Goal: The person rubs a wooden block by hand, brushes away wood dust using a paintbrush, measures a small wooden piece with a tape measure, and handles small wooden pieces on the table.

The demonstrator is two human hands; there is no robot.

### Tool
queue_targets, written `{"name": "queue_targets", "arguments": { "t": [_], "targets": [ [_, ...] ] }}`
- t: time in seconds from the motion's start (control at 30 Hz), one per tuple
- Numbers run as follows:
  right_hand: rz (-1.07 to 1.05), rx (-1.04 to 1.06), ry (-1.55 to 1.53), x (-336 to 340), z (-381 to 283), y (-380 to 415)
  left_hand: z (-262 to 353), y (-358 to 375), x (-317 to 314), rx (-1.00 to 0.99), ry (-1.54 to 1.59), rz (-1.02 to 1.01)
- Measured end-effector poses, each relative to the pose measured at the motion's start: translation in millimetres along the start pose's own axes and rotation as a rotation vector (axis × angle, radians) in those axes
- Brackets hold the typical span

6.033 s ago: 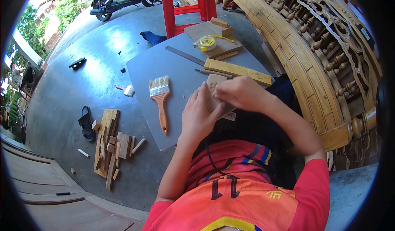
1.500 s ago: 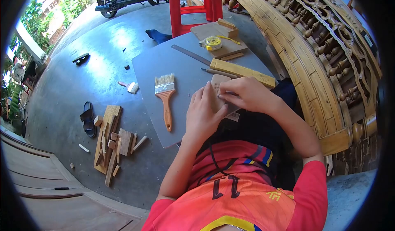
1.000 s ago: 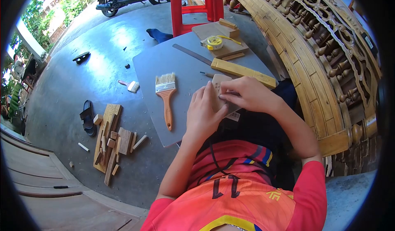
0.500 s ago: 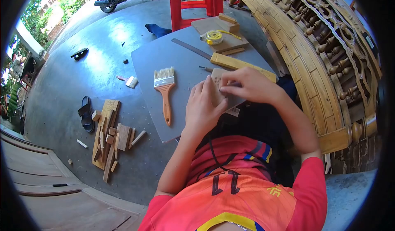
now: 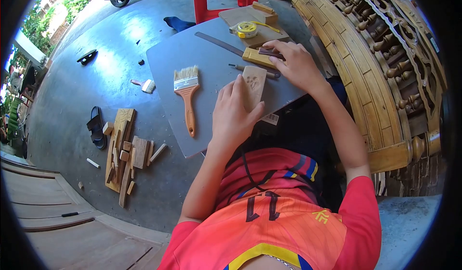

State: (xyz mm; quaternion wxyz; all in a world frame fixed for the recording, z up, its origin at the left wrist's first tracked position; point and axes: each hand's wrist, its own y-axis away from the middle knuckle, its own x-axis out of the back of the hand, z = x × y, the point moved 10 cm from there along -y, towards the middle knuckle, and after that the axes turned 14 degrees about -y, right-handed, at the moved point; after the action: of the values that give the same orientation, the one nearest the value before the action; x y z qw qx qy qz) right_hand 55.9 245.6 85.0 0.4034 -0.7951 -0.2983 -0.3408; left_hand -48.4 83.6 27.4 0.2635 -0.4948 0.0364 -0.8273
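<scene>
My left hand (image 5: 235, 107) grips a small pale wooden block (image 5: 254, 80) by its lower part and side. A cluster of small hollows is carved into the block's upper face. To its right, my right hand (image 5: 297, 65) pinches a short dark brown stick (image 5: 270, 52) between thumb and fingers, over a yellow wooden bar (image 5: 255, 56) that it partly covers. Just past the block lies a thin carving tool (image 5: 237, 67) with a dark handle. A long flat metal strip (image 5: 219, 43) reaches up to the bar. The wide paintbrush (image 5: 187, 99) lies left of my left hand.
A yellow tape measure (image 5: 246, 29) rests on a wooden board (image 5: 236, 16) at the grey tabletop's (image 5: 161, 63) far side. A red stool (image 5: 207, 3) stands behind. Wood offcuts (image 5: 139, 152), a sandal (image 5: 96, 128) and a smaller brush (image 5: 147, 86) lie on the floor. A carved wooden bench (image 5: 356, 77) borders the right.
My right hand has moved from the block, up and right to the yellow bar, uncovering the carved hollows. My left hand stays on the block. The view has shifted slightly.
</scene>
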Motion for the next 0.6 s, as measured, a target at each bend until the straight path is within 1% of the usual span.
{"name": "queue_targets", "arguments": {
  "t": [0.17,0.27,0.37,0.47,0.57,0.6],
  "targets": [
    [-0.047,0.041,0.145,-15.1,2.0,-6.6,-0.3,0.2,0.0,0.002,-0.016,0.007],
    [-0.064,0.087,0.222,-21.4,-13.0,-13.6,0.3,-1.4,-0.1,-0.018,-0.019,0.007],
    [0.009,0.311,0.101,-20.7,-62.6,-26.1,-0.9,-0.4,-0.3,-0.014,0.006,0.026],
    [-0.24,0.31,-0.111,-51.3,-107.6,-44.4,-0.2,-1.6,-1.8,-0.014,0.001,-0.034],
    [-0.429,0.444,-0.219,-94.4,-163.3,-44.2,-3.2,0.5,-10.0,0.085,0.1,-0.287],
    [-0.485,0.485,-0.256,-112.0,-176.0,-40.8,0.6,-0.7,-11.6,-0.014,0.032,-0.214]
  ]
}}
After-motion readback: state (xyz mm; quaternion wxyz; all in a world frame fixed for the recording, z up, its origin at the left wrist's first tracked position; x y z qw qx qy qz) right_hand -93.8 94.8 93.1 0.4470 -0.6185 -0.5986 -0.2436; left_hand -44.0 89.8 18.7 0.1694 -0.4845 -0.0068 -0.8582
